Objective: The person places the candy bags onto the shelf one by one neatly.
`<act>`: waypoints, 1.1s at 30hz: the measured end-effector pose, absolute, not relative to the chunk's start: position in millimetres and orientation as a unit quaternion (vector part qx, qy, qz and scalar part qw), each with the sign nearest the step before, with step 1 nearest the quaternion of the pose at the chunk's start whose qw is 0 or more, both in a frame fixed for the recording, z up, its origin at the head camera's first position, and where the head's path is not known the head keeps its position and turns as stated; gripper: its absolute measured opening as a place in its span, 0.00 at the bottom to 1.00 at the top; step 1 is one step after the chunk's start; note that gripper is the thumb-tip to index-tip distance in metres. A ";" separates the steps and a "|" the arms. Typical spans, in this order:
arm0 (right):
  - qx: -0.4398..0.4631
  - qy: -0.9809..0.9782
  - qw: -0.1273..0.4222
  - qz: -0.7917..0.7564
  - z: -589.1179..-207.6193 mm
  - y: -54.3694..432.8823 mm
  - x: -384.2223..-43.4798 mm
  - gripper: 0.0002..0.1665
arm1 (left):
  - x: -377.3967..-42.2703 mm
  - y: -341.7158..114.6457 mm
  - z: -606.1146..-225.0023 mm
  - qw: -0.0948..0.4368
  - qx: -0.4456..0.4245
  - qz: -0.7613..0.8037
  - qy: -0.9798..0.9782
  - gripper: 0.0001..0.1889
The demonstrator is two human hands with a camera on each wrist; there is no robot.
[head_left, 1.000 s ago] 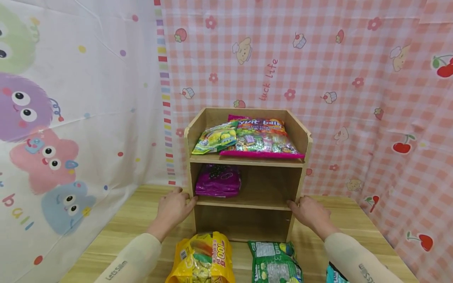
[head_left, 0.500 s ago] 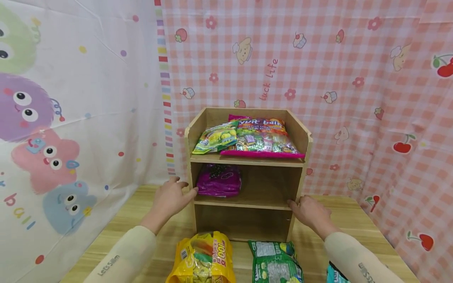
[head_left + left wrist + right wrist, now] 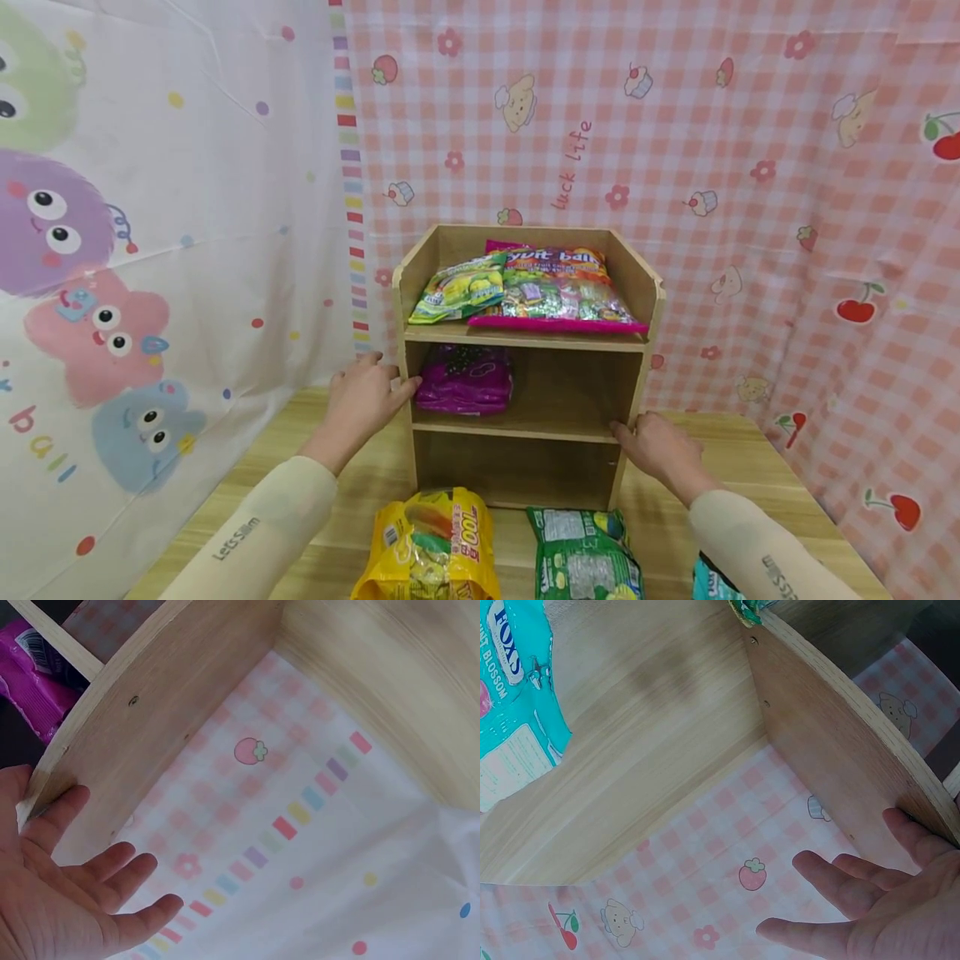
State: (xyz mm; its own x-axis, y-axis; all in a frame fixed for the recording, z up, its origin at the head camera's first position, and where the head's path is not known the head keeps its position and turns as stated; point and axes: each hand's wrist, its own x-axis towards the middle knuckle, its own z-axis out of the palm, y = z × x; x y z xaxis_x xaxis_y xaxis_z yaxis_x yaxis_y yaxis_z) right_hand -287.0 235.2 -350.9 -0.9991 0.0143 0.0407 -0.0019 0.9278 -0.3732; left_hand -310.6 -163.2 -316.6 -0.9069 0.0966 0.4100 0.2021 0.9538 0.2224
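A small three-level wooden shelf [image 3: 528, 337] stands on the table. My left hand [image 3: 366, 400] pinches its left side panel [image 3: 161, 697]: the thumb is at the front edge, the index finger on the outer face, the other fingers spread away. On the opposite side my right hand [image 3: 663, 450] holds the right side panel [image 3: 832, 735] the same way, lower down, with the thumb near the middle board. The top level carries a yellow-green candy bag [image 3: 461, 292] overlapping a larger pink-edged candy bag [image 3: 558, 292]. In the middle level, at left, lies a purple bag [image 3: 465, 383].
In front of the shelf lie a yellow bag [image 3: 431, 550] and a green bag [image 3: 585, 558]. A turquoise bag [image 3: 514, 712] is at the right, partly behind the right forearm in the head view. A pink checked cloth [image 3: 562, 100] hangs behind, a white printed cloth [image 3: 225, 208] at left.
My left hand has moved up along the shelf's left front edge. The right hand keeps its place, and the shelf and bags stay where they were.
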 end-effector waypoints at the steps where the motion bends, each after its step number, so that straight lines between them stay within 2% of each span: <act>1: -0.003 -0.981 0.020 0.191 -350.7 235.3 -287.1 0.29 | -310.5 -162.8 -316.8 0.204 -0.080 -0.130 -0.967 0.27; 6: -0.003 -0.981 0.018 0.192 -351.1 235.8 -287.9 0.29 | -309.5 -161.3 -316.7 0.211 -0.089 -0.130 -0.965 0.24; 21: -0.008 -0.982 0.018 0.190 -350.5 235.7 -285.5 0.30 | -308.3 -157.2 -313.0 0.186 -0.080 -0.170 -0.964 0.21; 33: -0.004 -0.984 0.032 0.177 -352.2 236.9 -287.6 0.35 | -302.5 -152.1 -309.4 0.166 -0.040 -0.154 -0.973 0.23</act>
